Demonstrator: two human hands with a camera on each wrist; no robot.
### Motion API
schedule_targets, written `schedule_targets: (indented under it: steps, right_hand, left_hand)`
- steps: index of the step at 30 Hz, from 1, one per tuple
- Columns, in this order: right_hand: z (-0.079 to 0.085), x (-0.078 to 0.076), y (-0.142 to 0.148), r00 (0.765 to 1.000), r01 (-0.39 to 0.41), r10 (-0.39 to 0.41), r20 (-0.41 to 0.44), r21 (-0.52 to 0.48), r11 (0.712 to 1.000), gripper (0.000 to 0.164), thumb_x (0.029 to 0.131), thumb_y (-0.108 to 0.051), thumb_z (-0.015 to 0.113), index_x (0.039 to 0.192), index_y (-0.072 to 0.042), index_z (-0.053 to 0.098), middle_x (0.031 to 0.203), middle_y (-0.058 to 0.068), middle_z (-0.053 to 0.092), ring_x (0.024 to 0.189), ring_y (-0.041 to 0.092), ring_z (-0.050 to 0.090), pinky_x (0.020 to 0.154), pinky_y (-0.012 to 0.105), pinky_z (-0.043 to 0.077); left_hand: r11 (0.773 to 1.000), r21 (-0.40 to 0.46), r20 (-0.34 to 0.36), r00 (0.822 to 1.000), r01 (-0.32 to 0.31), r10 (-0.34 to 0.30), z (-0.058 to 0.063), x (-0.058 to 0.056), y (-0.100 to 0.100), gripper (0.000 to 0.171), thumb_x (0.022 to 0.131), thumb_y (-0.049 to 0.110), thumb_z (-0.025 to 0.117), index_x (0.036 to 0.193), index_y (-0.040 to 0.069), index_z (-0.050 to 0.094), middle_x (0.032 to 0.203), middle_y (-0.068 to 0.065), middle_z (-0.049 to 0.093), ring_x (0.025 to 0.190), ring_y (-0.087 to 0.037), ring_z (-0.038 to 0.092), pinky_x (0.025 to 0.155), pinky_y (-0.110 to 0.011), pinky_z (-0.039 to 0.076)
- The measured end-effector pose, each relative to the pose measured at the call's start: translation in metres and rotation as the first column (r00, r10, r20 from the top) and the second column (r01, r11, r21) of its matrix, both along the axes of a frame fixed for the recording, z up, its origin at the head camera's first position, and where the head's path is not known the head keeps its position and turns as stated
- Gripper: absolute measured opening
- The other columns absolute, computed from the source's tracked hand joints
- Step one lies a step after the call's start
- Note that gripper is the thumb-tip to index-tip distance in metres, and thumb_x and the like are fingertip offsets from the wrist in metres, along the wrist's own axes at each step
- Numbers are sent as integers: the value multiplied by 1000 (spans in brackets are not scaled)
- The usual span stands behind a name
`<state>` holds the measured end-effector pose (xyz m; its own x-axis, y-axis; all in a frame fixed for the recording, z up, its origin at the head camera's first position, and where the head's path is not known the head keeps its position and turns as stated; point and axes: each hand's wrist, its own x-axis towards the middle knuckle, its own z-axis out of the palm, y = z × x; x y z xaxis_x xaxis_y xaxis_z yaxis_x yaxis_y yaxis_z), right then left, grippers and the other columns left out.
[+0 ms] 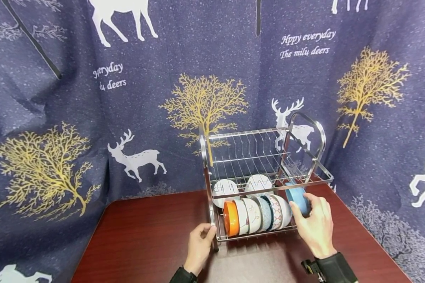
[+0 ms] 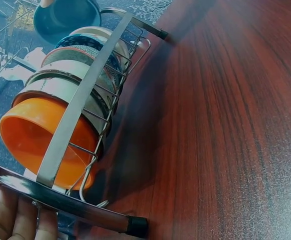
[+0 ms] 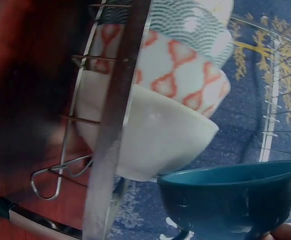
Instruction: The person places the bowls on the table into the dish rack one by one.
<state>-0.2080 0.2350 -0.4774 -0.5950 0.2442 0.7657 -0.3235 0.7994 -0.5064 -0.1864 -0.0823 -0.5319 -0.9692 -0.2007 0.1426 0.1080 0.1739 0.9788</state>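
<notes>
A blue bowl point(image 1: 298, 199) is held in my right hand point(image 1: 316, 226), thumb and fingers at its rim and side, at the right end of the rack's lower tier. In the right wrist view this blue bowl point(image 3: 235, 207) is tilted beside a plain white bowl point(image 3: 158, 137). My left hand point(image 1: 199, 245) grips the front left post of the two-tier metal dish rack point(image 1: 322, 137), its fingers point(image 2: 18, 217) wrapped around the bar. Several bowls stand on edge in a row, from an orange bowl point(image 1: 231, 219) at the left to a red-patterned bowl point(image 1: 277, 212) and the white one.
Behind the row, two white dishes point(image 1: 225, 192) lean at the back of the lower tier. The upper tier's wire slots point(image 1: 248, 149) rise above the bowls. The rack stands on a reddish-brown wooden table point(image 1: 145, 236), with a blue deer-print curtain point(image 1: 134, 110) behind.
</notes>
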Motion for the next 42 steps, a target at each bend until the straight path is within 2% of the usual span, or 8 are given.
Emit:
schedule_targets:
  steps: [5, 10, 13, 21, 23, 27, 33, 42]
  right_hand:
    - [-4, -3, -3, 1000, 19, -19, -3, 37, 999, 50, 71, -23, 80, 111, -1, 61, 90, 17, 52, 88, 38, 47, 65, 47, 36]
    - [-9, -7, -7, 999, 11, -4, -49, 151, 988, 49, 72, -28, 78, 107, 1, 61, 88, 19, 54, 87, 42, 48, 68, 51, 39]
    - [-13, -9, -8, 999, 12, -5, -40, 183, 983, 48, 72, -29, 77, 106, 1, 61, 88, 19, 54, 86, 42, 48, 68, 52, 39]
    - [-26, -14, -8, 999, 29, -35, 31, 161, 986, 48, 74, -29, 77, 109, -1, 60, 93, 20, 54, 91, 43, 48, 69, 53, 39]
    - [-29, -16, -8, 998, 35, -42, 42, 156, 987, 49, 74, -28, 77, 110, 0, 60, 94, 20, 54, 92, 43, 48, 69, 54, 40]
    - [-35, -18, -9, 995, 49, -61, 84, 142, 989, 49, 75, -29, 77, 110, 0, 59, 98, 21, 55, 95, 43, 49, 70, 55, 41]
    - [-40, -17, -10, 986, 78, -94, 141, 116, 990, 48, 76, -31, 78, 110, -1, 59, 100, 21, 56, 96, 42, 50, 68, 57, 41]
    - [-38, -16, -14, 960, 63, -70, 272, 37, 997, 46, 85, -33, 70, 115, -1, 57, 107, 22, 57, 103, 42, 50, 80, 58, 40]
  left_hand:
    - [1000, 8, -13, 1000, 7, -7, -5, -2, -1, 10, 85, 13, 72, 87, 3, 68, 79, -5, 65, 68, -8, 57, 64, -21, 46]
    - [1000, -13, -27, 1000, -5, 5, -4, -1, -1, 10, 86, 11, 71, 88, 2, 68, 80, -5, 66, 68, -7, 57, 64, -21, 46]
    - [1000, -23, -13, 1000, -16, 15, -1, 0, 1, 9, 86, 10, 71, 88, 2, 68, 80, -5, 66, 68, -6, 57, 64, -20, 45]
    - [1000, -16, 7, 1000, -5, 5, 33, 14, 5, 8, 86, 2, 69, 87, -5, 66, 80, -14, 64, 67, -13, 57, 63, -20, 45]
    - [1000, -14, 19, 1000, -7, 7, 38, 16, 5, 8, 86, 3, 69, 87, -5, 66, 80, -14, 64, 69, -14, 57, 64, -20, 45]
    - [1000, -12, 21, 1000, -16, 16, 41, 17, 6, 9, 86, 3, 69, 88, -5, 66, 81, -14, 65, 69, -14, 58, 64, -20, 45]
    - [1000, -6, 2, 1000, -12, 12, 37, 16, 6, 8, 86, 3, 69, 87, -4, 66, 80, -13, 64, 69, -15, 58, 64, -21, 46]
    - [1000, -1, 3, 1000, -15, 15, 36, 16, 6, 8, 86, 3, 69, 87, -5, 66, 80, -13, 64, 67, -12, 58, 62, -20, 45]
